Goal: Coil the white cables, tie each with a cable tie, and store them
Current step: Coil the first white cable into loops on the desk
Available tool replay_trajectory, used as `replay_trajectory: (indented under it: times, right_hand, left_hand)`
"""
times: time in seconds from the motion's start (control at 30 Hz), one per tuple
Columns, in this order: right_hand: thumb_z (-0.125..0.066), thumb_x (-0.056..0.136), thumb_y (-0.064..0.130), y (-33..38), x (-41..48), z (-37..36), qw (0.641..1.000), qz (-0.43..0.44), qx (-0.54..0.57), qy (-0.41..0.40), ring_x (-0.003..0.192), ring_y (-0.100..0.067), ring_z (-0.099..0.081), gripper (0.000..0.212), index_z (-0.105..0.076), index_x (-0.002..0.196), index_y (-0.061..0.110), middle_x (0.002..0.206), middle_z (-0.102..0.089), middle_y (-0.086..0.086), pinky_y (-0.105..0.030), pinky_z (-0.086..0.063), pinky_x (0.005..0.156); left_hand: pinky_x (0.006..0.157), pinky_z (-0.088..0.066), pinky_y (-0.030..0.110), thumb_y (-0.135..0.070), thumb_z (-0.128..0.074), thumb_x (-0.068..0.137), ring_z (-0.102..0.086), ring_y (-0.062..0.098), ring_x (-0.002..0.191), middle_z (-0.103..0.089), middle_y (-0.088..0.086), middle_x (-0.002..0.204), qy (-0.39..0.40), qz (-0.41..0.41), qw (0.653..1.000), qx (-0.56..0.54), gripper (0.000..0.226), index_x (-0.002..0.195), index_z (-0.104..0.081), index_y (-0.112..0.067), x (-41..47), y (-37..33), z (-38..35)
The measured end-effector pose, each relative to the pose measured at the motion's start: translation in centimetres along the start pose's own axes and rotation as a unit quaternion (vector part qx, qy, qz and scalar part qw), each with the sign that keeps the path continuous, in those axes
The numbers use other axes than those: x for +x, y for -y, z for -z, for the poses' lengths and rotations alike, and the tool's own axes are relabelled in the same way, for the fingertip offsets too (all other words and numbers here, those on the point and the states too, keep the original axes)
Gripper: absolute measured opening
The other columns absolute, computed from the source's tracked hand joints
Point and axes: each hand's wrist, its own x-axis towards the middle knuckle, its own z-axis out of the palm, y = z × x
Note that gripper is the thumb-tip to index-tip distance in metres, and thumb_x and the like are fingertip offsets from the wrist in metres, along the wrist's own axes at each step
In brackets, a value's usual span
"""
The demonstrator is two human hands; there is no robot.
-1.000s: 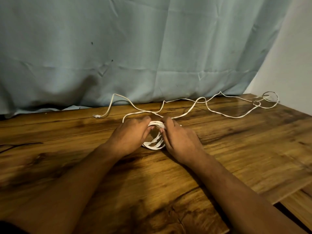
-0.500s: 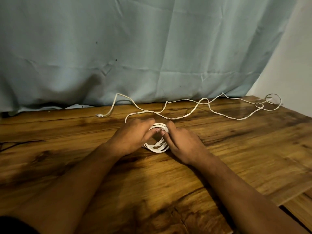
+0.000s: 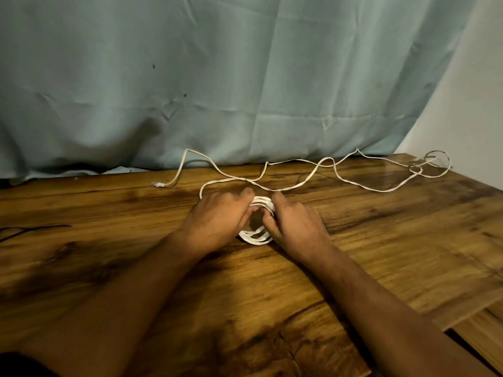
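Item: white cable [image 3: 381, 190], one counted with certainty, thin, part wound and part loose. Wound part: one small coil [image 3: 255, 236] of several turns, lying on the table [image 3: 353, 268] near its middle, between the two hands. Left hand [image 3: 217, 216]: fingers curled over the coil's left side, gripping it. Right hand [image 3: 295, 224]: fingers curled round the coil's right side, gripping likewise. Loose part: one run wandering along the far side of the table, from one plug end [image 3: 158, 184] at far left to one thin loop [image 3: 438, 159] at far right. Whether that loop is cable or a tie cannot be told. Handling, by judgement: light, soft, somewhat springy. The turns would likely fan apart if let go, so it is best pinched across all turns at one side of the coil. Cable ties: none plainly visible. Other: one dark wire [image 3: 35, 229] at the left edge, and one pale curtain [image 3: 245, 77] behind the table.
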Motion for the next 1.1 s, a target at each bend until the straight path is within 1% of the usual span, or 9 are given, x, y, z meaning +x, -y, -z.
replay_trajectory:
  times: [0.27, 0.43, 0.57, 0.67, 0.77, 0.83, 0.9, 1.0, 1.1]
  right_hand:
    - [-0.046, 0.104, 0.041, 0.2, -0.2, 1.0, 0.999, 0.015, 0.012, 0.034, 0.089, -0.035, -0.068, 0.021, -0.053, 0.106, 0.022, 0.095, -0.072, -0.009, -0.037, -0.035, 0.066]
    - [-0.047, 0.104, 0.039, 0.5, -0.2, 1.7, 0.997, -0.002, 0.047, 0.056, 0.091, -0.034, -0.067, 0.016, -0.050, 0.091, 0.030, 0.093, -0.072, -0.009, -0.036, -0.032, 0.066]
    - [-0.044, 0.104, 0.043, 0.6, -0.1, 0.9, 0.997, -0.035, 0.052, 0.053, 0.079, -0.028, -0.065, 0.026, -0.055, 0.088, 0.025, 0.082, -0.068, -0.003, -0.039, -0.046, 0.067]
    - [-0.044, 0.105, 0.042, 0.4, 0.1, 0.3, 0.997, -0.053, 0.055, 0.033, 0.073, -0.023, -0.062, 0.028, -0.054, 0.086, 0.024, 0.079, -0.066, -0.002, -0.039, -0.048, 0.068]
    - [-0.045, 0.105, 0.040, 0.3, 0.0, -0.1, 0.995, -0.060, 0.075, 0.013, 0.072, -0.025, -0.062, 0.028, -0.054, 0.084, 0.023, 0.078, -0.066, -0.003, -0.039, -0.048, 0.066]
    - [-0.047, 0.104, 0.039, -0.2, 0.0, -0.5, 0.993, -0.054, 0.104, 0.003, 0.072, -0.026, -0.064, 0.027, -0.055, 0.085, 0.022, 0.077, -0.067, -0.004, -0.043, -0.051, 0.066]
    - [-0.048, 0.104, 0.040, -0.8, -0.1, -0.7, 0.988, -0.040, 0.146, -0.006, 0.071, -0.024, -0.064, 0.027, -0.055, 0.085, 0.023, 0.075, -0.067, -0.001, -0.044, -0.050, 0.064]
    - [-0.046, 0.104, 0.048, -1.2, -0.3, -1.0, 0.978, -0.020, 0.206, -0.014, 0.069, -0.018, -0.062, 0.027, -0.054, 0.087, 0.028, 0.072, -0.063, 0.007, -0.043, -0.048, 0.062]
    - [-0.041, 0.103, 0.053, -1.3, -0.2, -1.2, 0.971, -0.012, 0.239, -0.009, 0.071, -0.019, -0.062, 0.027, -0.051, 0.089, 0.032, 0.074, -0.062, 0.009, -0.046, -0.049, 0.065]
  left_hand:
    - [0.067, -0.051, 0.043, -0.055, -0.039, 0.102, -0.059, 0.023, 0.080, -0.065, 0.000, 0.093, 0.040, -0.008, 0.995, -0.088, 0.025, 0.102, -0.042, -0.031, -0.2, 1.6, -0.2]
    - [0.066, -0.052, 0.042, -0.053, -0.039, 0.104, -0.062, 0.024, 0.080, -0.067, 0.001, 0.094, 0.030, -0.017, 0.997, -0.062, 0.025, 0.112, -0.043, -0.030, -0.3, 1.8, -0.5]
    - [0.064, -0.042, 0.036, -0.051, -0.041, 0.104, -0.067, 0.026, 0.088, -0.070, 0.001, 0.102, 0.021, -0.026, 0.999, -0.003, 0.031, 0.124, -0.045, -0.027, 0.0, 1.1, -0.1]
    - [0.066, -0.036, 0.034, -0.047, -0.048, 0.100, -0.068, 0.027, 0.095, -0.071, 0.003, 0.105, 0.008, 0.016, 0.998, 0.055, 0.037, 0.130, -0.042, -0.025, -0.1, -0.5, 0.0]
    - [0.067, -0.036, 0.035, -0.040, -0.045, 0.103, -0.068, 0.029, 0.096, -0.070, 0.005, 0.105, -0.009, 0.072, 0.995, 0.069, 0.032, 0.130, -0.045, -0.022, 0.0, -1.9, -0.2]
    - [0.067, -0.039, 0.035, -0.040, -0.045, 0.105, -0.066, 0.028, 0.095, -0.069, 0.005, 0.102, -0.015, 0.082, 0.996, 0.021, 0.026, 0.123, -0.050, -0.022, 0.0, -1.9, -0.4]
    - [0.066, -0.044, 0.036, -0.042, -0.049, 0.104, -0.064, 0.022, 0.088, -0.066, 0.000, 0.095, -0.006, 0.071, 0.992, -0.105, 0.019, 0.107, -0.053, -0.024, -0.2, -1.0, -0.9]
    - [0.067, -0.048, 0.039, -0.036, -0.055, 0.104, -0.059, 0.010, 0.076, -0.063, -0.006, 0.084, 0.021, 0.054, 0.952, -0.299, 0.018, 0.096, -0.057, -0.019, -0.5, 0.4, -1.6]
    - [0.059, -0.042, 0.027, -0.028, -0.058, 0.104, -0.051, 0.002, 0.063, -0.058, -0.009, 0.074, 0.031, 0.050, 0.914, -0.401, 0.014, 0.096, -0.060, -0.016, -0.4, 0.5, -1.4]
